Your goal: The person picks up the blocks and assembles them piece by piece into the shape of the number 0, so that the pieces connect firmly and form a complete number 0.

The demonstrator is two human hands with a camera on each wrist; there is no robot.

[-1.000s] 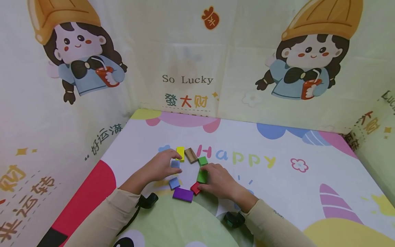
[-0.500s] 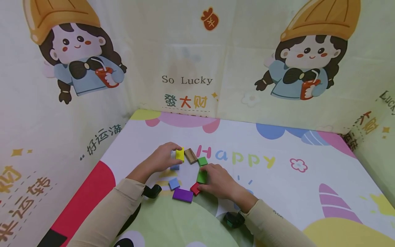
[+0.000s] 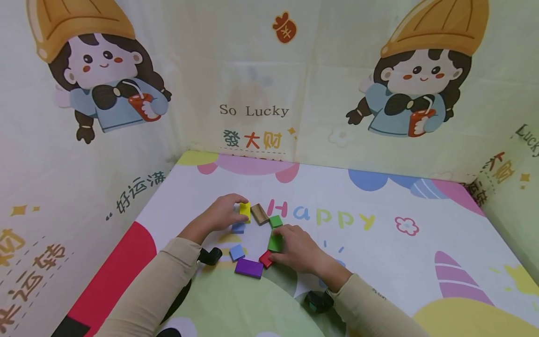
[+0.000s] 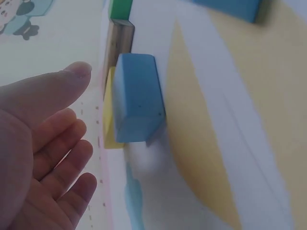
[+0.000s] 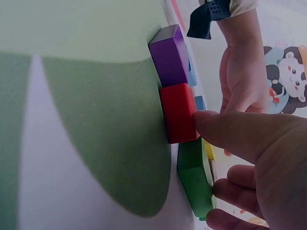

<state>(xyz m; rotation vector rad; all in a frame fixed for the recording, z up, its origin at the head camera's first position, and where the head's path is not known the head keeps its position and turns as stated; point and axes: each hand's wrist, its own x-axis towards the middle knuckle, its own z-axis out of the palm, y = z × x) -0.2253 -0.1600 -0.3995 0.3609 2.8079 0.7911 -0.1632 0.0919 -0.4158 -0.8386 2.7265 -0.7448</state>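
In the head view my left hand [image 3: 218, 213] spreads its thumb and index finger around the sides of a yellow block [image 3: 245, 213]. The left wrist view shows space between those fingers and the yellow block [image 4: 109, 115], which is partly hidden behind a blue block [image 4: 139, 96]. My right hand [image 3: 296, 245] rests against the other side of the ring of blocks. Its thumb touches a red block [image 5: 180, 112], and its fingers lie against a green block [image 5: 194, 177]. A brown wood-grain block [image 3: 259, 214] and a smaller green block [image 3: 275, 221] lie between the hands.
A second blue block [image 3: 237, 252] and a purple block [image 3: 249, 268] form the near side of the ring. The printed mat [image 3: 358, 252] carries the lettering "Happy" behind the blocks. Patterned cloth walls [image 3: 257, 70] enclose the back and sides.
My left hand has moved slightly away and to the left, bringing its thumb and index finger around the yellow block. The right hand stays against the red and green blocks.
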